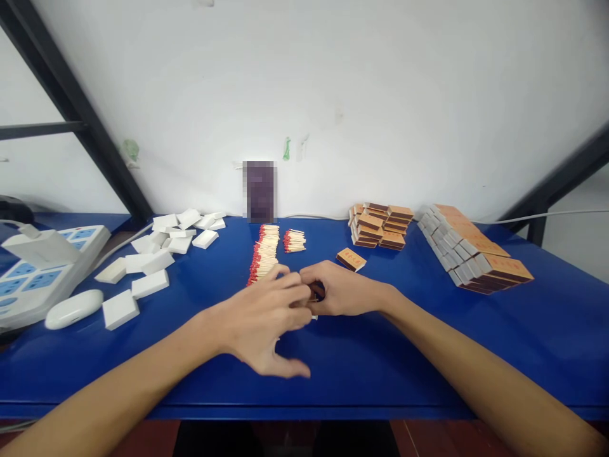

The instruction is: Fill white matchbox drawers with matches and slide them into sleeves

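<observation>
My two hands meet at the middle of a blue table (pixel 428 355). My right hand (pixel 343 291) is curled round a small dark brown matchbox (pixel 317 291), mostly hidden by the fingers. My left hand (pixel 266 317) reaches in from the left, fingertips touching that box, thumb spread low. Just behind the hands lies a long row of red-tipped matches (pixel 263 254) and a smaller bundle of matches (pixel 294 240). A single orange matchbox (pixel 351 259) lies beside my right hand.
White inner trays (pixel 157 254) are scattered at the left. Orange matchboxes are piled (pixel 380 226) at the back and stacked in a long row (pixel 473 247) at the right. A power strip (pixel 33 266) and a white oval case (pixel 73 308) sit far left.
</observation>
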`<state>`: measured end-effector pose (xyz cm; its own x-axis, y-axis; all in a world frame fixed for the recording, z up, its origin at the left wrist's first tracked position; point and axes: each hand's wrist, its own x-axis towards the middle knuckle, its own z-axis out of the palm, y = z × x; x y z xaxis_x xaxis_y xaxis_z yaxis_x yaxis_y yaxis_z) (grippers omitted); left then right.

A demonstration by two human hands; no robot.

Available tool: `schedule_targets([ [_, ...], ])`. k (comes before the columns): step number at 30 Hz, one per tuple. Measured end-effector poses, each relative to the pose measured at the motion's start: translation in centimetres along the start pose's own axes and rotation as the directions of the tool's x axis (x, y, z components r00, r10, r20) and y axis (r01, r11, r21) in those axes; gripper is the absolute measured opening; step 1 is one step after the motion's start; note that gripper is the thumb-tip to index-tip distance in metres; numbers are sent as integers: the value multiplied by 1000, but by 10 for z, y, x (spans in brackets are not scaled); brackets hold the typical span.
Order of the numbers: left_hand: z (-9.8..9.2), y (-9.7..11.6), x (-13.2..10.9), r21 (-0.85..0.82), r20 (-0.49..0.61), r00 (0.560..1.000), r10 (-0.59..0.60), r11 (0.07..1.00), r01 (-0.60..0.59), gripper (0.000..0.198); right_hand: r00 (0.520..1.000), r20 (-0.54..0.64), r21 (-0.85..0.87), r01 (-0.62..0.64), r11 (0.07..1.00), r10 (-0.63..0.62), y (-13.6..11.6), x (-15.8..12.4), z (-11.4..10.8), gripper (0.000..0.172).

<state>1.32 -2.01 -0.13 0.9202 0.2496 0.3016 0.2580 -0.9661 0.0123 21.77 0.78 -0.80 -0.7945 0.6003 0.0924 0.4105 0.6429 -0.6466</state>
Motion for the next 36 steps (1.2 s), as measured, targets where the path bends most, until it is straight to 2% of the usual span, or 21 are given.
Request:
schedule_targets([
  [3,-6,-15,-3,156,-7,996,-94,983,94,35,1000,-5,54,-9,999,10,-1,-1,0,9],
  [6,-8,-25,-7,229,3,988,-157,962,152,38,1000,-14,71,-26,997,27,-2,-1,0,11],
  [12,-4,-25,-7,215,11,978,-207,956,200,46,999,-14,59,-31,998,32,0,-1,2,10],
  [32,-4,-20,-5,186,59,961,-272,948,257,41,999,-24,68,-46,997,47,-2,1,3,13],
  [34,-4,-20,-5,173,62,957,-282,948,268,40,996,-56,101,-59,993,65,-1,2,3,13],
  [36,-4,-20,-5,157,67,953,-295,946,282,39,985,-144,132,-79,988,98,1,3,2,14],
])
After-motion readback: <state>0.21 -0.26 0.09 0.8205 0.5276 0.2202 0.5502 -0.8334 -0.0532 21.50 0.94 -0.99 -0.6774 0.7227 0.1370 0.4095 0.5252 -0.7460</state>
